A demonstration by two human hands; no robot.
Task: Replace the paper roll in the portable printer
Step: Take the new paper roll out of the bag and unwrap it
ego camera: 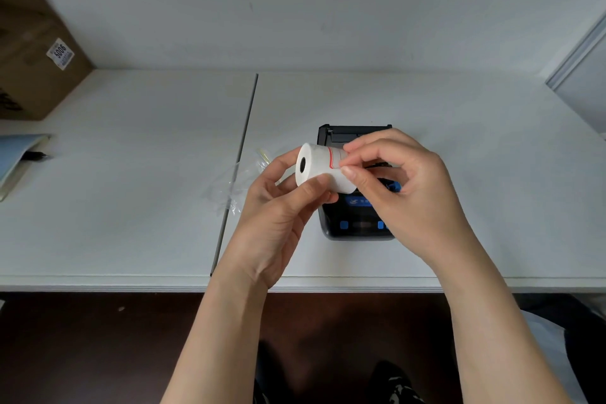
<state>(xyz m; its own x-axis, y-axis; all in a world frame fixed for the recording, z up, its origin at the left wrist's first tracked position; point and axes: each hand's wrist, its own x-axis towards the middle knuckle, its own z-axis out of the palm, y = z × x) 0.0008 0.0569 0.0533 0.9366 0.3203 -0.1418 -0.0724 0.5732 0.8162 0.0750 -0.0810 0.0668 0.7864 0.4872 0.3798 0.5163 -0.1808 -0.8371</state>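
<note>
Seen from the head camera, looking down: a person stands at a white surface (131, 207) and holds a small white paper roll (323, 167) in the air, just above a black portable printer (355, 207). The left hand (278, 216) has its grip closed around the roll, thumb across the near side and fingers behind, the dark core hole facing left. The right hand (403, 187) has a narrow grip: thumb and forefinger pinch at the roll's outer wrap, beside a thin red line (331, 157) that circles the paper, seemingly picking at the loose end or its seal.

The roll looks light and firm as a whole, but its outer layer is thin and likely to tear or crease. Holding it around the body, as the left hand does, seems safest; only the free edge should be pinched.

A crumpled clear plastic wrapper (229, 187) lies just left of the printer. A cardboard box (29, 43) stands far left.
</note>
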